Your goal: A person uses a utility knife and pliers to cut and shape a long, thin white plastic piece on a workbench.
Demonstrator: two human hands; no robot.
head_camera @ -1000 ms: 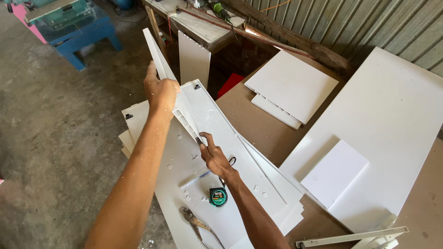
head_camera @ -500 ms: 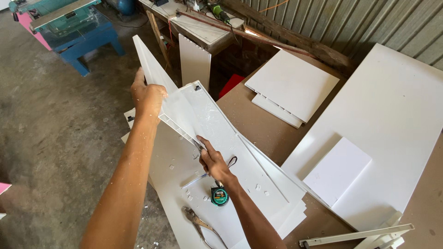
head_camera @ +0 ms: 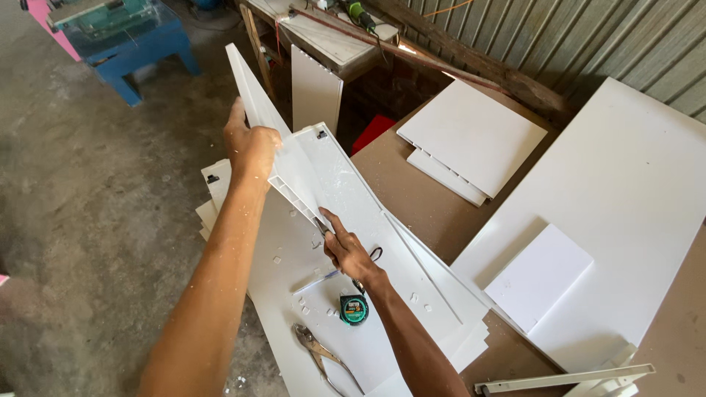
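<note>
Broadly, a brown worktable [head_camera: 426, 213] fills the frame from 6 to 3 o'clock, loaded with white sheet goods. Largest of these is a big white board [head_camera: 640, 191] at 3 o'clock, with a small white square panel [head_camera: 537, 276] lying flat on it toward 4 o'clock. At about 1 o'clock a stacked pair of white panels [head_camera: 471, 136] rests on the bare table, well apart from the hands. Near the centre, a pile of long white panels [head_camera: 382, 242] runs from 11 o'clock down to 5 o'clock, hanging over the table's edge above the concrete floor [head_camera: 88, 220]. At 11 o'clock, beyond the pile, stands a blue machine stand [head_camera: 132, 44]. Above the pile the person holds a narrow white hollow-core strip [head_camera: 261, 121], tilted up on edge with its far end pointing to 11 o'clock. The left hand [head_camera: 250, 147] is clenched around that strip at its middle. The right hand [head_camera: 346, 246], just beside the strip's near cut end, pinches a small dark tool [head_camera: 321, 225] whose tip touches the strip's open cells; what kind of tool it is cannot be told. Toward 6 o'clock, a green and black tape measure [head_camera: 354, 309] lies on the pile beside the right forearm, and a pair of pliers [head_camera: 320, 356] lies just below it.
</note>
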